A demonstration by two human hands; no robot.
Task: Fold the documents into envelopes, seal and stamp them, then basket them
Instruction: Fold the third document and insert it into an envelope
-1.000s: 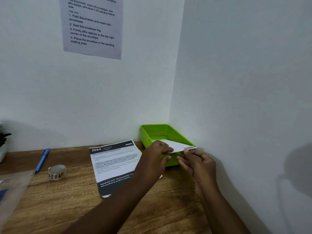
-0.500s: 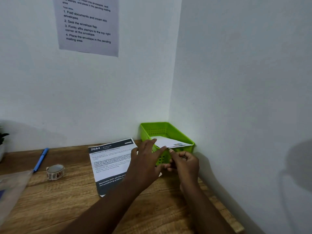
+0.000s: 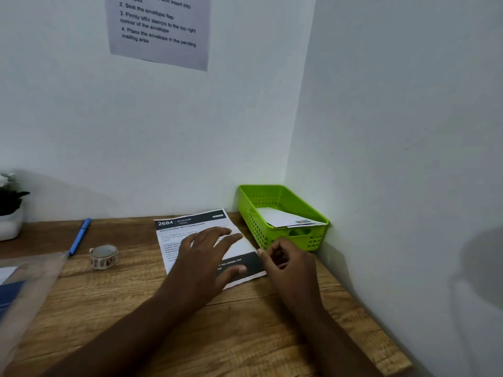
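A white stamped envelope lies tilted inside the green plastic basket in the corner of the wooden desk. A printed document headed "2684" lies flat to the left of the basket. My left hand hovers over the document with fingers spread and nothing in it. My right hand is beside the document's right edge, in front of the basket, fingers loosely curled and holding nothing.
A roll of patterned tape and a blue pen lie to the left. A clear plastic sleeve covers the left edge. A potted plant stands far left. An instruction sheet hangs on the wall. Walls close behind and right.
Both hands let go of the envelope, which now rests in the basket. The hands drew back toward me, and the left one moved over the printed document.
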